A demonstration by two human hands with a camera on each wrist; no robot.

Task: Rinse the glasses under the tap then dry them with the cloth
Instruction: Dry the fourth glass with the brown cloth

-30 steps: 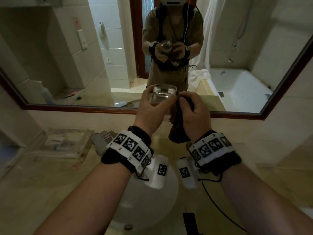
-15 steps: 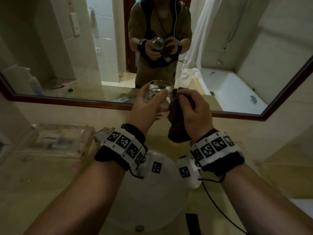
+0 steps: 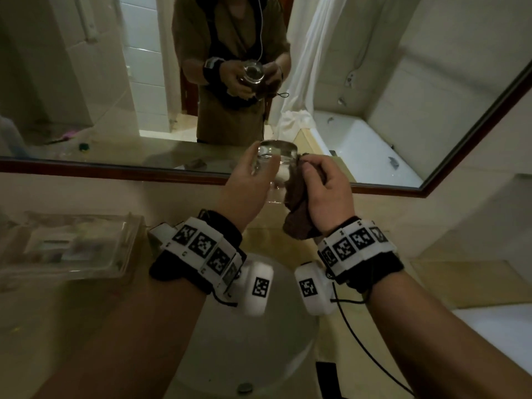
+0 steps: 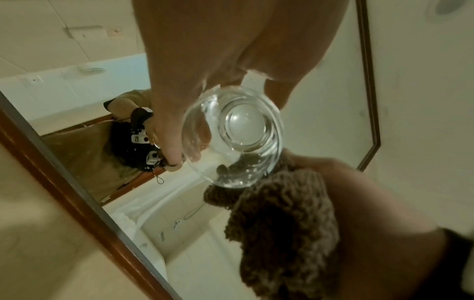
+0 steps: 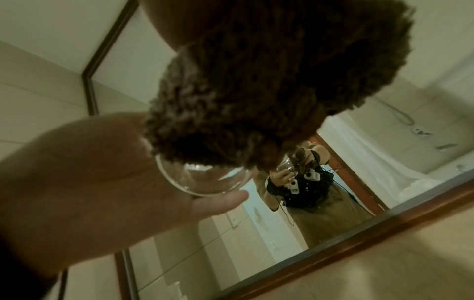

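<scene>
1. Nearest, low in the head view, the white basin (image 3: 253,355) is sunk into the bench (image 3: 57,326), well below both hands.
2. The left hand (image 3: 244,191) holds the glass (image 3: 277,165) in the air over the basin, fingers (image 4: 177,140) curled around its wall, thumb on the near side.
3. The glass stands close to upright, its long axis running base down to mouth up (the left wrist view looks up at its thick round base).
4. The right hand (image 3: 325,194) is just to the right of the glass, fingers closed on the bunched brown cloth (image 3: 299,214), which touches the glass's right wall from near the rim downward.
5. Judged from this, drying turns on that side-by-side contact: the cloth lies right of the glass, so wiping around calls for the left hand to turn the glass about its upright axis.
6. Farthest, the framed mirror (image 3: 115,165) backs the bench.
</scene>
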